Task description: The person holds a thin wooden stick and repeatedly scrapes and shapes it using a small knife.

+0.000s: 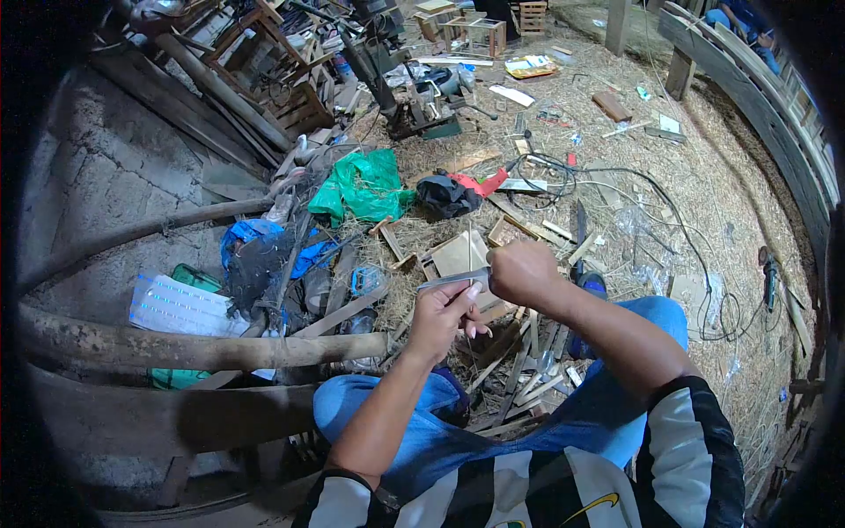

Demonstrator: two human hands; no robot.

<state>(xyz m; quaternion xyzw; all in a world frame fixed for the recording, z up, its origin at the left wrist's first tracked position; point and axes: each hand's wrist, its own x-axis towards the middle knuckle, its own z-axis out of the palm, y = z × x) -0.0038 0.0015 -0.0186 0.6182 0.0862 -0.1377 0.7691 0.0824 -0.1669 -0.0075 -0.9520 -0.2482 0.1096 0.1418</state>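
My right hand (525, 275) is closed in a fist around what looks like a knife (440, 282), its handle hidden in my fingers. The flat grey blade points left and lies across a thin wooden stick (470, 239), close to my left thumb. My left hand (437, 319) pinches that stick between thumb and fingers, and the stick stands nearly upright. Both hands are close together above my knees. Below them, wood offcuts (528, 387) lie scattered on the ground between my legs.
A bamboo pole (202, 345) runs along my left side. Ahead lie a green plastic bag (361, 185), a black bag (447, 195) and a looped black cable (651, 180). A power tool (769, 280) lies at right. Another person (744, 26) sits at the far right.
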